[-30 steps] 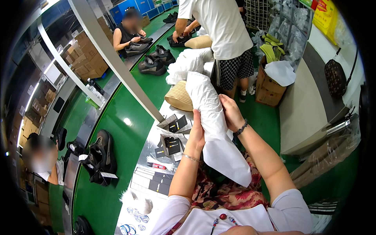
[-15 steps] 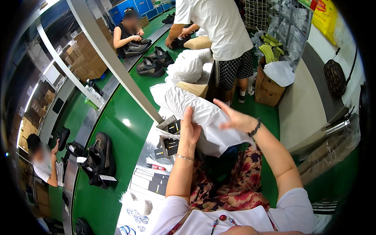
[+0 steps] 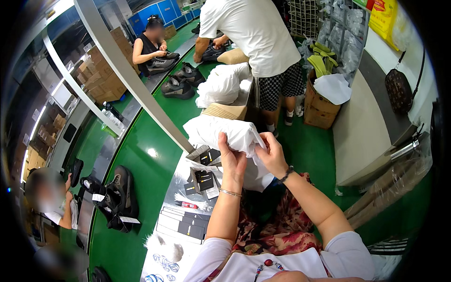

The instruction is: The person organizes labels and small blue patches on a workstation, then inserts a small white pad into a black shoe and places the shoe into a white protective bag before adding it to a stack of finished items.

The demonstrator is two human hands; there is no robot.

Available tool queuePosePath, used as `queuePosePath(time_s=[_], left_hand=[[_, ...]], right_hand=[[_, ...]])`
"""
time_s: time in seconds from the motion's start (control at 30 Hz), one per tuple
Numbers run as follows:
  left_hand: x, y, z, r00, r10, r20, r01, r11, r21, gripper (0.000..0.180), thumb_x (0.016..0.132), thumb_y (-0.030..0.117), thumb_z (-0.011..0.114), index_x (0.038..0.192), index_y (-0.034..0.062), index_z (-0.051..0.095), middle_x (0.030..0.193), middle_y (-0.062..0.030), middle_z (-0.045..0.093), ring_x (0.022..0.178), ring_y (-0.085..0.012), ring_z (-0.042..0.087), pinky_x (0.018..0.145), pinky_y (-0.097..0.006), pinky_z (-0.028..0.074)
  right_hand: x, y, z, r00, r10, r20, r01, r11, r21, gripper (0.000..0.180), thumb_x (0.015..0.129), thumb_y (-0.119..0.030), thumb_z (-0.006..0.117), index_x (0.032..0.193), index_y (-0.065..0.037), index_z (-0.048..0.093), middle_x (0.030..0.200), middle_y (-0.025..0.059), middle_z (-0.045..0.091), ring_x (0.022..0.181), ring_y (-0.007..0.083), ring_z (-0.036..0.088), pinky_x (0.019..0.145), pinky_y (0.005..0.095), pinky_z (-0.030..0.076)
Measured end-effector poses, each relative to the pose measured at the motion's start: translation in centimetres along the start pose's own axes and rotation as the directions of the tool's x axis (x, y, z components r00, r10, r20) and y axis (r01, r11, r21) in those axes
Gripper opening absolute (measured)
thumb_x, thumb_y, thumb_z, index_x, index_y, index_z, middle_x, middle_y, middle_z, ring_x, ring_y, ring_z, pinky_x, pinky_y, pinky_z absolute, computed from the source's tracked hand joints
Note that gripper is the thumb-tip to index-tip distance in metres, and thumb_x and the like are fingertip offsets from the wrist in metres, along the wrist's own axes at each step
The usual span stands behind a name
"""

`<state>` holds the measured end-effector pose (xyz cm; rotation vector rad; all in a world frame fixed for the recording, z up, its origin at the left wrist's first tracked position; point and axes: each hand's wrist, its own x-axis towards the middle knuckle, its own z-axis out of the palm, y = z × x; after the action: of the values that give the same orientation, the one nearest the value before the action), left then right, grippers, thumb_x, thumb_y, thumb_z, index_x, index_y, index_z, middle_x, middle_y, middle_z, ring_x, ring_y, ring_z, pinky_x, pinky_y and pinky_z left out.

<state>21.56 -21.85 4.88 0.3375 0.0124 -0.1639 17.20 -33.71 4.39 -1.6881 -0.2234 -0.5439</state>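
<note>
A bundle wrapped in white tissue paper is held up in front of me, lying roughly level above the steel work surface. My left hand grips the paper from below with the fingers closed on it. My right hand pinches the bundle's right end, where loose paper hangs down. What the paper wraps is hidden.
Small black card packs and a row of dark flat boxes lie on the work surface. Dark shoes ride the green conveyor at left. A person in a white shirt stands ahead, beside a cardboard box.
The wrapped bundle went from upright to lying level and moved left and lower. Both hands shifted with it, my right hand now at its right end.
</note>
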Motion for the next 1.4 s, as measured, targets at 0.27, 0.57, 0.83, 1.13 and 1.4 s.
queuePosePath(time_s=[0.27, 0.57, 0.83, 1.13, 1.4], left_hand=[[-0.6, -0.4, -0.1, 0.998, 0.058, 0.013, -0.057, 0.997, -0.043, 0.05, 0.083, 0.04, 0.059, 0.118, 0.0062, 0.047, 0.113, -0.0057, 0.055, 0.106, -0.0216, 0.052, 0.096, -0.037, 0.039], [-0.7, 0.1, -0.7, 0.977, -0.091, 0.192, 0.083, 0.995, 0.046, 0.066, 0.077, 0.043, 0.064, 0.124, 0.0027, 0.042, 0.121, -0.0093, 0.051, 0.114, -0.0232, 0.048, 0.101, -0.038, 0.034], [-0.9, 0.9, -2.1, 0.975, -0.022, 0.223, -0.059, 0.935, 0.35, 0.083, 0.071, 0.047, 0.066, 0.13, -0.0013, 0.033, 0.13, -0.0139, 0.044, 0.121, -0.0253, 0.043, 0.104, -0.038, 0.031], [-1.2, 0.0, -2.2, 0.955, -0.076, 0.286, -0.006, 0.96, 0.278, 0.085, 0.069, 0.047, 0.067, 0.129, -0.0033, 0.034, 0.129, -0.0167, 0.045, 0.119, -0.0274, 0.044, 0.104, -0.04, 0.031], [-0.8, -0.7, -3.4, 0.987, -0.018, 0.161, -0.035, 0.945, 0.324, 0.071, 0.074, 0.04, 0.064, 0.126, -0.0015, 0.038, 0.126, -0.0119, 0.048, 0.117, -0.0251, 0.046, 0.103, -0.039, 0.032]], right_hand=[[0.3, 1.3, 1.1, 0.926, 0.376, 0.022, -0.327, 0.772, 0.545, 0.013, 0.083, -0.005, 0.059, 0.095, 0.0, 0.056, 0.085, 0.0038, 0.06, 0.078, 0.0094, 0.056, 0.072, 0.0231, 0.046], [2.1, 1.2, -0.5, 0.926, 0.364, 0.103, -0.377, 0.913, 0.158, 0.021, 0.076, -0.003, 0.063, 0.095, -0.002, 0.055, 0.088, 0.0082, 0.06, 0.077, 0.0153, 0.06, 0.065, 0.0279, 0.049], [1.0, -0.5, 0.1, 0.791, 0.506, 0.345, -0.494, 0.195, 0.847, 0.03, 0.085, -0.014, 0.053, 0.112, -0.004, 0.047, 0.11, 0.0138, 0.054, 0.106, 0.024, 0.05, 0.091, 0.0416, 0.041], [1.4, 1.8, 1.8, 0.825, 0.443, 0.352, -0.36, -0.068, 0.93, 0.021, 0.087, -0.017, 0.053, 0.101, -0.002, 0.056, 0.104, 0.0092, 0.06, 0.103, 0.0199, 0.054, 0.093, 0.034, 0.041], [1.6, 2.8, 1.3, 0.871, 0.38, 0.312, -0.422, 0.254, 0.87, 0.032, 0.092, -0.017, 0.043, 0.117, 0.002, 0.045, 0.116, 0.0096, 0.054, 0.106, 0.0219, 0.054, 0.093, 0.0358, 0.042]])
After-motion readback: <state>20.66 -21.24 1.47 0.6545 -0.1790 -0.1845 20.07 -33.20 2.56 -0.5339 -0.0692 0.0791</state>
